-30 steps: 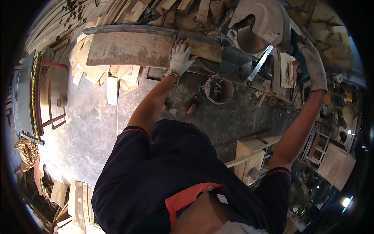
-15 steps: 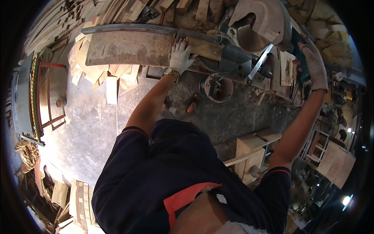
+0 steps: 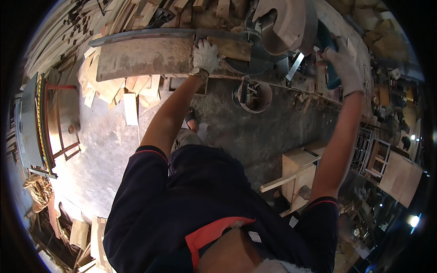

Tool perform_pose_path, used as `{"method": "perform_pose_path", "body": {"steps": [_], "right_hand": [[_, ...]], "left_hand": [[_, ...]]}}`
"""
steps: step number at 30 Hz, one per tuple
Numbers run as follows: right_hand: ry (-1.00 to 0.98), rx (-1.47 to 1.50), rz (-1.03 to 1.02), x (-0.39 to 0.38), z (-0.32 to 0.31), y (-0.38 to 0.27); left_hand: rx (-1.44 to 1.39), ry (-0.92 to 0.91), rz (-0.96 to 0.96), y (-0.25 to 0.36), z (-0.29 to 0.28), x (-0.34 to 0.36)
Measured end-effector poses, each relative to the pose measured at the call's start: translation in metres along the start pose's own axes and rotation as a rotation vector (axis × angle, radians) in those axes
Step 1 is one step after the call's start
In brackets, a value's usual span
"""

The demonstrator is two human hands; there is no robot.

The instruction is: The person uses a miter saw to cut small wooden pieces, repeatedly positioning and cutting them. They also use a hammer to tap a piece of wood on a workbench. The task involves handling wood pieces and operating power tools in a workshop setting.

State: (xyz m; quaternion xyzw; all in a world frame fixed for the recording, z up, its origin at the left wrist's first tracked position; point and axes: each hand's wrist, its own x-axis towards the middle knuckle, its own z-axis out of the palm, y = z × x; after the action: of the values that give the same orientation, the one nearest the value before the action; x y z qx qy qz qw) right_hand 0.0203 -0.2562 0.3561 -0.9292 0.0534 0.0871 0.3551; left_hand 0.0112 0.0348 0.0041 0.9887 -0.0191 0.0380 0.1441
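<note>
My left hand [image 3: 205,57], in a pale fingerless-tipped work glove with a watch at the wrist, holds down the left end of a short wooden block [image 3: 234,48] against the fence of a saw bench. To the right, the large grey guard [image 3: 296,20] of a chop saw stands raised above the bench. My right hand [image 3: 344,68], also gloved, wraps round the saw's teal handle [image 3: 330,50]. The blade is mostly hidden by the guard. A bright metal strip [image 3: 295,66] shows below it.
A long, worn bench bed [image 3: 145,55] runs left of the block. Offcuts [image 3: 131,109] lie beneath it. A round bucket [image 3: 261,98] stands on the floor below the saw. Stacked timber [image 3: 68,41] fills the far left, with a wooden frame piece [image 3: 291,177] at right.
The saw head and my right hand on its handle have shifted somewhat left. My left hand stays on the block. The view has moved slightly, and my foot has shifted left.
</note>
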Motion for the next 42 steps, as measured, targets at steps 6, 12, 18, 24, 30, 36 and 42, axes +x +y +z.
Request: {"method": "perform_pose_path", "body": {"steps": [6, 12, 18, 24, 30, 36, 42], "right_hand": [[0.118, 0.179, -0.003, -0.041, 0.074, 0.069], [0.248, 0.079, 0.036, -0.049, 0.121, 0.114], [0.254, 0.164, -0.035, -0.056, 0.129, 0.125], [0.313, 0.256, 0.019, -0.057, 0.149, 0.13], [0.324, 0.208, -0.04, -0.053, 0.155, 0.143], [0.332, 0.274, -0.047, -0.053, 0.161, 0.152], [0.331, 0.284, -0.067, -0.054, 0.164, 0.153]], "left_hand": [[0.045, -0.038, -0.007, 0.002, -0.003, 0.003], [0.077, 0.005, -0.004, -0.003, 0.01, 0.011], [0.101, 0.058, -0.03, -0.005, 0.022, 0.017], [0.127, 0.059, -0.03, -0.004, 0.023, 0.018], [0.108, -0.03, -0.046, -0.001, 0.015, 0.022], [0.073, -0.079, -0.082, 0.001, 0.013, 0.025], [0.075, -0.114, -0.072, 0.006, -0.002, 0.02]]}}
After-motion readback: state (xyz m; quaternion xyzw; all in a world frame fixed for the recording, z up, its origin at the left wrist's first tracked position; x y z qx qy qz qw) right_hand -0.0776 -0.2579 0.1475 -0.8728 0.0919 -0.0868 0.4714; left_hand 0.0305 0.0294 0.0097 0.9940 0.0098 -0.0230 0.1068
